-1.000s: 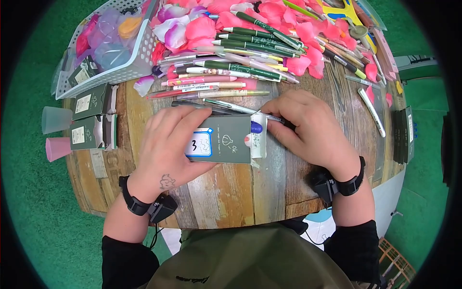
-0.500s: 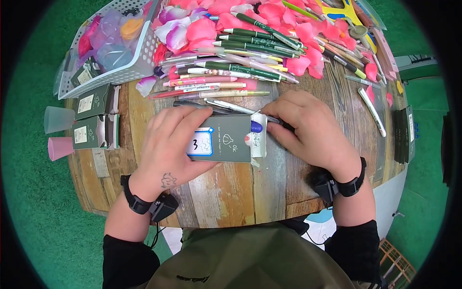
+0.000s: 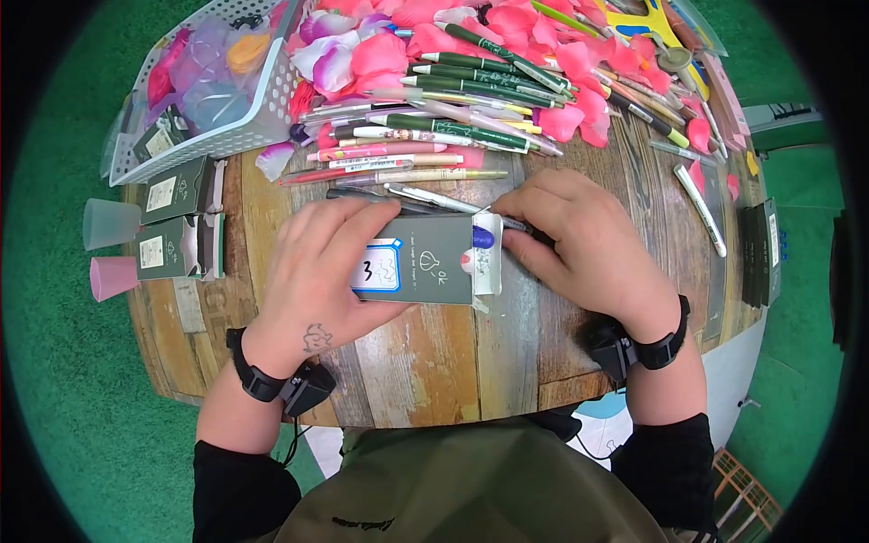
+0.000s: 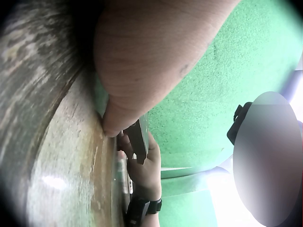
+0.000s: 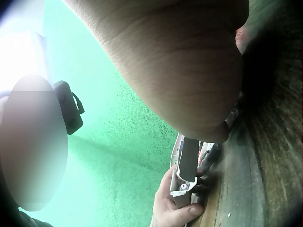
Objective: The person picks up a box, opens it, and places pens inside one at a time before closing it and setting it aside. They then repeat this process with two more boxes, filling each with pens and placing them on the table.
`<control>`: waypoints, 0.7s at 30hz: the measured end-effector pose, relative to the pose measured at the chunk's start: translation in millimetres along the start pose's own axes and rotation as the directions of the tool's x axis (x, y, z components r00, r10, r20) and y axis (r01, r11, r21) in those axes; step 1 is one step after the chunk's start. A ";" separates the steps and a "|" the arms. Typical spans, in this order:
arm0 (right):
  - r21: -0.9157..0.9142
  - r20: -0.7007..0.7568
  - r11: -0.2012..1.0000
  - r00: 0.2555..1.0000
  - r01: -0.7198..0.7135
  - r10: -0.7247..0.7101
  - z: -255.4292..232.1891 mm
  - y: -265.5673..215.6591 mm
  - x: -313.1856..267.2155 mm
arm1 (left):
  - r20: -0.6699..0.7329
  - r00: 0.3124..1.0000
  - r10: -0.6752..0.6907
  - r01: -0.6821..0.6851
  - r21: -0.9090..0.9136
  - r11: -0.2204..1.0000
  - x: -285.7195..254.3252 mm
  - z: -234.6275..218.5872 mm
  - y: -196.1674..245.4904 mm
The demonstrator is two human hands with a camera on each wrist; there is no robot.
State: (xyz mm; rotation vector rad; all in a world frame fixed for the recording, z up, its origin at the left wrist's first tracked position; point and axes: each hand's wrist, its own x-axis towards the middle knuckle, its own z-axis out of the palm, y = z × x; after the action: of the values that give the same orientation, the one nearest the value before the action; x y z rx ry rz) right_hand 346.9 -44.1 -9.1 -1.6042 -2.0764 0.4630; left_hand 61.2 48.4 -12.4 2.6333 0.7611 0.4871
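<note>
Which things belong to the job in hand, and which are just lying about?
Apparently in the job:
box marked 3, held by the left hand
pen at the right hand

Apparently just lying about:
green pens
petals
white basket
other boxes
pink cup

Grey box partly hidden by left hand, white basket cut off on top, person's head blurred

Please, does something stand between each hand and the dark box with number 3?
Nothing visible on the left: the left hand holds the dark box directly. On the other side, in the head view, the white flap at the box's end lies between its printed face and the right hand.
</note>
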 end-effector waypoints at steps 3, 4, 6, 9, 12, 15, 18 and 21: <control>0.001 0.002 1.000 1.000 -0.001 0.001 -0.2 -0.2 0.2 | -0.003 1.000 0.001 -0.001 -0.003 1.000 0.2 0.4 0.0; 0.002 0.003 1.000 1.000 -0.001 0.001 -0.4 -0.2 0.2 | -0.003 1.000 0.001 -0.001 -0.001 1.000 0.3 0.4 -0.1; 0.004 0.006 1.000 1.000 -0.002 0.002 -1.0 -0.5 0.3 | -0.002 1.000 0.001 -0.001 0.000 1.000 0.4 0.3 0.0; 0.002 -0.002 1.000 1.000 0.005 -0.005 -0.9 -0.4 0.2 | -0.002 1.000 0.002 -0.002 0.000 1.000 0.4 0.4 0.4; 0.000 -0.003 1.000 1.000 0.005 -0.005 -0.8 -0.7 0.1 | -0.004 1.000 0.005 -0.005 0.001 1.000 0.3 0.4 0.3; -0.001 0.001 1.000 1.000 -0.001 0.001 -0.6 -1.1 -0.2 | -0.004 1.000 0.003 -0.003 0.004 1.000 0.2 0.3 0.4; -0.002 0.005 1.000 1.000 -0.003 0.003 -0.8 -1.1 -0.2 | 0.000 1.000 0.002 -0.002 0.007 1.000 0.1 0.5 0.3; -0.003 0.007 1.000 1.000 -0.003 0.003 -1.1 -1.1 -0.3 | 0.004 1.000 0.001 -0.001 0.014 1.000 0.4 0.1 0.7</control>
State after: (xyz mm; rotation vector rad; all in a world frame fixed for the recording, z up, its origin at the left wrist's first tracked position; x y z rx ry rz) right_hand 346.6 -44.6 -7.6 -1.6103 -2.0805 0.4673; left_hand 61.9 48.1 -12.1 2.6472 0.7651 0.4781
